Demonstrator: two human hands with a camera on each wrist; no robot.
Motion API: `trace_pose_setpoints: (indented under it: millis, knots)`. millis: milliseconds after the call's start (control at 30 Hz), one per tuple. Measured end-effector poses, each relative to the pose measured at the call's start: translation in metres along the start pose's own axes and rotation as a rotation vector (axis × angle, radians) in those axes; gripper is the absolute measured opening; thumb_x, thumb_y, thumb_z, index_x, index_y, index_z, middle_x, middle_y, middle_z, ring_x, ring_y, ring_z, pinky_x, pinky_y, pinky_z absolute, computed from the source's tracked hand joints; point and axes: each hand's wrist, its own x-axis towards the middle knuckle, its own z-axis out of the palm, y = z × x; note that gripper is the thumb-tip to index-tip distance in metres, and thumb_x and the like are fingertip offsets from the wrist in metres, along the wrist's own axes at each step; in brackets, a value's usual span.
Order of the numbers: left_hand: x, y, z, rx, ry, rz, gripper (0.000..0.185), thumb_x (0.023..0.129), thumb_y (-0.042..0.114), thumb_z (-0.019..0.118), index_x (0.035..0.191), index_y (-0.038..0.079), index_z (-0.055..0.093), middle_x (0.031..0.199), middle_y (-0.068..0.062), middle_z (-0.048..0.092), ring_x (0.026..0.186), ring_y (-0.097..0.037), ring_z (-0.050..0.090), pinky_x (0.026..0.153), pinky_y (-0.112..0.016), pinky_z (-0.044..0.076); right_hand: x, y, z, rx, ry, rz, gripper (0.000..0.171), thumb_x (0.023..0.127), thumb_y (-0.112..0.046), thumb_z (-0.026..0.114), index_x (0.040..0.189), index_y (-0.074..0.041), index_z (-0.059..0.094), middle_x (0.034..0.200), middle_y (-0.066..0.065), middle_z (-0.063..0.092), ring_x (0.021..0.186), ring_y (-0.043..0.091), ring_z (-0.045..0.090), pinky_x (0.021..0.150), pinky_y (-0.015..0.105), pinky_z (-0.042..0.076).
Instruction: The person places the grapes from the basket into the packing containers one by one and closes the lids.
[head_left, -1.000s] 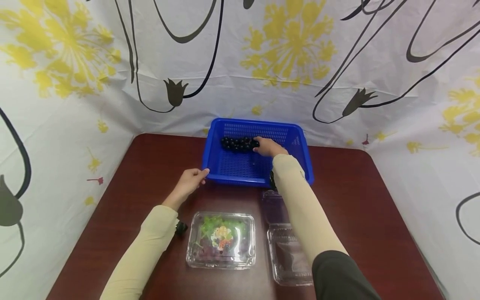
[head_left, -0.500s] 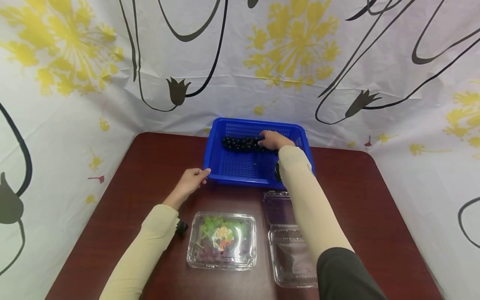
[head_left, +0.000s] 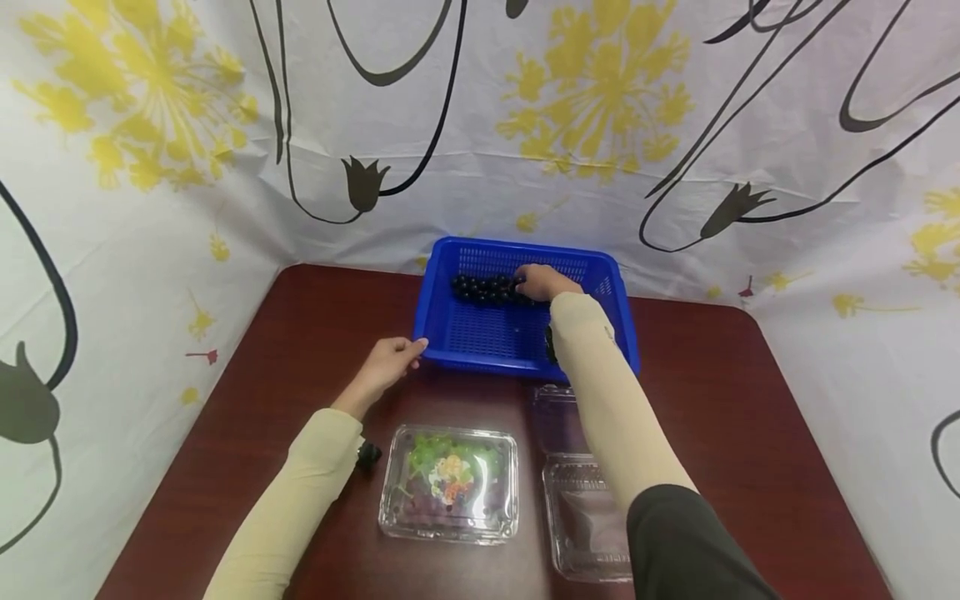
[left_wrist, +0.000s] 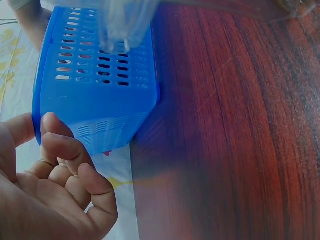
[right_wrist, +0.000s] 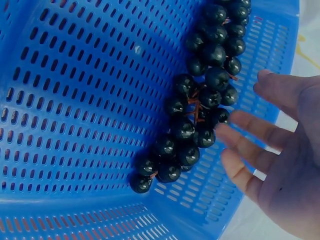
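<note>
A blue perforated basket (head_left: 581,275) stands at the back of the dark red table (head_left: 315,333). A bunch of dark grapes (head_left: 483,289) lies along its far wall, and the right wrist view shows the same grapes (right_wrist: 200,115) up close. My right hand (head_left: 543,282) reaches into the basket just right of the bunch. Its fingers (right_wrist: 250,127) are spread and straight, with the tips right at the grapes, holding nothing. My left hand (head_left: 390,360) is at the basket's near-left corner (left_wrist: 95,107). Thumb and curled forefinger (left_wrist: 57,130) pinch that corner.
A closed clear clamshell (head_left: 448,483) with green grapes and a label lies near the front. An open, empty clear clamshell (head_left: 581,508) lies to its right, partly under my right sleeve. Patterned cloth walls enclose the table on three sides.
My right hand has shifted slightly farther back in the basket beside the grapes. The left hand and the basket have stayed in place.
</note>
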Motion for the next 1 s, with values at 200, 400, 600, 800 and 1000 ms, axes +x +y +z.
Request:
trace_pose_setpoints:
  millis: [200,400,600,800,1000]
  knots:
    - [-0.002,0.000,0.002,-0.004,0.015,0.003,0.039,0.095,0.036,0.059,0.070,0.007,0.056,0.070,-0.009,0.058,0.054,-0.011,0.040,0.051,-0.023,0.033,0.002,0.001,0.006,-0.008,-0.038,0.037,0.044,0.103,-0.018,0.032,0.146,-0.023,0.042,0.159,0.016,0.023,0.146,0.043,0.014,0.112,0.064,0.019]
    - [-0.002,0.000,0.002,-0.007,0.012,0.006,0.038,0.095,0.035,0.059,0.072,0.005,0.058,0.068,-0.007,0.057,0.053,-0.010,0.040,0.051,-0.023,0.032,0.004,0.004,0.009,-0.022,-0.051,0.060,0.047,0.102,-0.014,0.028,0.146,-0.025,0.042,0.160,0.016,0.020,0.146,0.046,0.006,0.112,0.067,0.014]
    - [-0.002,0.001,0.002,-0.008,0.029,-0.001,0.037,0.095,0.034,0.059,0.072,0.005,0.058,0.067,-0.004,0.056,0.053,-0.009,0.040,0.050,-0.023,0.032,0.012,0.002,0.007,-0.092,-0.001,0.008,0.046,0.100,-0.009,0.033,0.144,-0.018,0.045,0.156,0.013,0.032,0.147,0.039,0.016,0.116,0.061,0.007]
    - [-0.001,0.000,0.001,-0.011,0.026,-0.001,0.038,0.095,0.034,0.060,0.075,0.003,0.059,0.066,-0.002,0.056,0.054,-0.009,0.040,0.051,-0.023,0.032,0.018,0.003,0.008,-0.126,0.044,0.045,0.047,0.100,-0.009,0.038,0.146,-0.018,0.043,0.159,0.011,0.026,0.147,0.041,0.012,0.115,0.063,0.004]
    - [-0.001,0.000,0.001,-0.023,0.021,-0.006,0.038,0.095,0.035,0.060,0.071,0.006,0.057,0.064,0.000,0.055,0.053,-0.010,0.039,0.050,-0.023,0.032,0.023,0.003,0.010,-0.184,0.081,0.051,0.039,0.101,-0.007,0.037,0.137,-0.010,0.052,0.158,0.015,0.024,0.145,0.043,0.015,0.115,0.063,0.008]
